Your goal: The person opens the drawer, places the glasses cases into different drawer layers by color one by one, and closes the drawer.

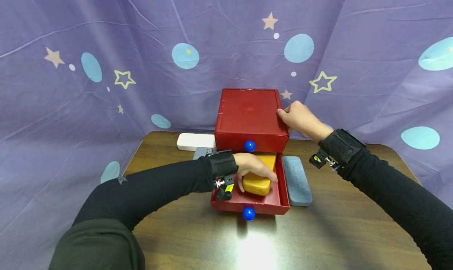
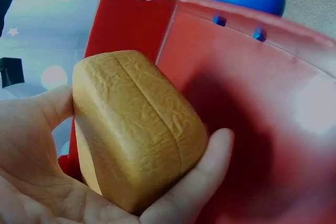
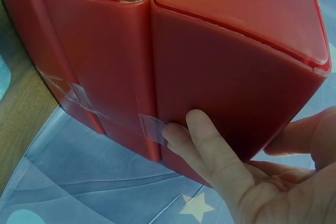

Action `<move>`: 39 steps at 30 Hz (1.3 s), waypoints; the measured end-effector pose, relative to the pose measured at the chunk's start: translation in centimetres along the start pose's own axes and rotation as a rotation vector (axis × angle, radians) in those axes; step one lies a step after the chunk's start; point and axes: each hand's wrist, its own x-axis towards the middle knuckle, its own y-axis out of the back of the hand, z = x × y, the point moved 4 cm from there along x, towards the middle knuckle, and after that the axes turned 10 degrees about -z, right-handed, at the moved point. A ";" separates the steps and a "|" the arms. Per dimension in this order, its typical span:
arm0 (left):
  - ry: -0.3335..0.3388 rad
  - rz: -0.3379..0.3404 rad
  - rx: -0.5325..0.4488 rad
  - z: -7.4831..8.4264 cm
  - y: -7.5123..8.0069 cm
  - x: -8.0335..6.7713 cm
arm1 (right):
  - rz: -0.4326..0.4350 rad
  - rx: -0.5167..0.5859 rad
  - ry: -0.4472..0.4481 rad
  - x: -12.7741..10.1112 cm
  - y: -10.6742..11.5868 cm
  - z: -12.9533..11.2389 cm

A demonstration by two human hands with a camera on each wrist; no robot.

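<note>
Head view, cabinet: a red drawer cabinet (image 1: pixel 250 118) stood on a brown table (image 1: pixel 339 230) before a purple star-printed curtain (image 1: pixel 106 46); its lower drawer (image 1: pixel 274 201) was pulled out, blue knob (image 1: pixel 249 213) facing the person.
Head view, left hand: the left hand (image 1: pixel 253 167) lay over a yellow loaf-shaped block (image 1: pixel 260 179) inside the open drawer, fingers curled across its top.
Head view, right hand: the right hand (image 1: pixel 301 118) rested against the cabinet's upper right side, thumb at the top edge.
Head view, surroundings: a blue-grey pad (image 1: pixel 297 181) lay just beside the drawer on the right; a white block (image 1: pixel 194 141) and a grey piece (image 1: pixel 202 152) lay left of the cabinet.
Left wrist view: only here did the grasp show plainly, with thumb and fingers (image 2: pixel 210 166) wrapped round the block's end and the palm beneath it, the drawer's red inner wall (image 2: pixel 252 103) close behind.
Right wrist view: only here did the cabinet's side wall (image 3: pixel 226 87) show, with clear tape (image 3: pixel 152 127) along its lower seam; straight fingers (image 3: pixel 210 145) pressed flat against that wall, gripping nothing.
</note>
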 end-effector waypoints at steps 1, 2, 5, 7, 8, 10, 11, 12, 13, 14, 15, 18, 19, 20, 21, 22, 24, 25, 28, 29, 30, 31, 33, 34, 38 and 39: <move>0.003 0.005 -0.006 0.0 -0.1 0.1 | -0.001 0.002 -0.001 0.0 0.0 0.0; 0.004 0.007 -0.010 0.0 -0.2 0.2 | -0.001 0.003 -0.002 -0.1 0.0 0.0; 0.015 0.013 -0.025 -0.1 -0.4 0.5 | 0.000 0.008 -0.002 -0.1 0.0 0.0; 0.023 0.011 -0.034 -0.1 -0.5 0.7 | -0.003 0.014 -0.004 -0.1 0.0 0.0; 0.025 0.009 -0.038 -0.1 -0.6 0.7 | -0.003 0.017 -0.006 -0.1 -0.1 0.0; 0.028 0.000 -0.044 -0.1 -0.6 0.8 | -0.004 0.021 -0.008 -0.1 -0.1 0.0; 0.025 -0.006 -0.044 -0.1 -0.6 0.8 | -0.005 0.021 -0.009 -0.1 -0.1 0.0; 0.023 -0.014 -0.046 0.0 -0.6 0.7 | -0.005 0.021 -0.009 -0.1 -0.1 0.0; 0.020 -0.023 -0.048 0.0 -0.6 0.7 | -0.006 0.019 -0.008 -0.1 -0.1 0.0; 0.015 -0.036 -0.048 0.0 -0.6 0.7 | -0.003 0.014 -0.008 -0.1 -0.1 0.0; 0.011 -0.047 -0.050 0.1 -0.6 0.7 | -0.004 0.012 -0.006 -0.1 0.0 0.0; 0.010 -0.067 -0.061 0.1 -0.5 0.6 | -0.003 0.012 -0.004 -0.1 0.0 0.0; 0.011 -0.071 -0.065 0.2 -0.5 0.6 | -0.003 0.012 -0.003 -0.1 0.0 0.0; 0.011 -0.073 -0.070 0.2 -0.5 0.6 | 0.000 0.011 -0.003 -0.1 0.0 0.0; 0.012 -0.073 -0.078 0.2 -0.5 0.6 | 0.000 0.013 -0.003 -0.1 0.0 0.0; 0.013 -0.070 -0.089 0.2 -0.5 0.6 | 0.002 0.012 -0.003 -0.1 0.0 0.0; 0.014 -0.062 -0.108 0.1 -0.5 0.6 | 0.008 0.008 -0.003 -0.1 0.0 -0.1; 0.013 -0.052 -0.118 0.1 -0.6 0.6 | 0.012 0.004 -0.003 -0.1 0.0 -0.1; -0.001 -0.039 -0.140 0.1 -0.7 0.8 | 0.017 0.004 -0.001 -0.1 0.0 -0.1; -0.005 -0.037 -0.141 0.2 -0.8 0.8 | 0.019 0.006 -0.001 0.0 0.0 -0.2; -0.008 -0.035 -0.144 0.2 -0.9 0.9 | 0.020 0.008 0.001 0.0 0.0 -0.2; -0.010 -0.036 -0.148 0.2 -0.9 1.0 | 0.020 0.011 0.004 0.0 0.0 -0.2; -0.022 -0.040 -0.152 0.3 -1.1 1.1 | 0.024 0.017 0.007 0.0 0.0 -0.2; -0.026 -0.040 -0.153 0.4 -1.2 1.2 | 0.025 0.020 0.009 0.0 0.0 -0.2; -0.037 -0.034 -0.154 0.5 -1.4 1.4 | 0.027 0.023 0.012 0.0 0.0 -0.1; -0.036 -0.029 -0.156 0.5 -1.5 1.4 | 0.023 0.022 0.012 0.0 0.0 0.0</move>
